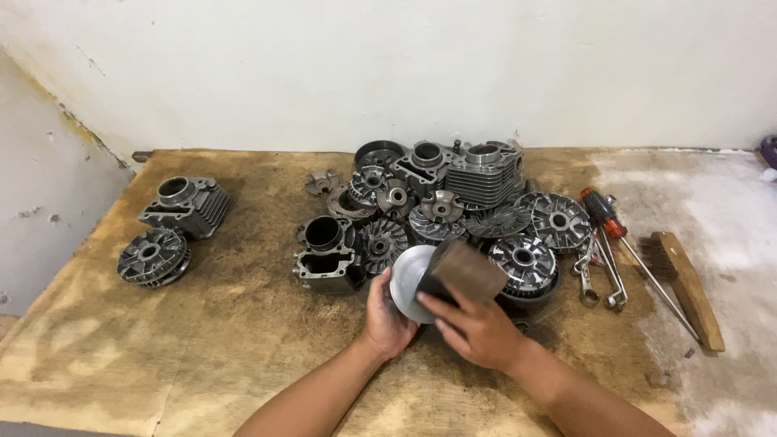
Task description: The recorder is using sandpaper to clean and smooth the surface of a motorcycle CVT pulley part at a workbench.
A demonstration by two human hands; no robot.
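The left hand is gripping a disc while the right hand's fingers are clamping a block against it; the pile beyond is lying untouched.

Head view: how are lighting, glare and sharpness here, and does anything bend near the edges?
Head view: soft, even light with short shadows under the pile of engine parts; mild glare on the pale metal disc held by the left hand; the right hand with the brown block looks sharp; the table's far edge bows slightly.
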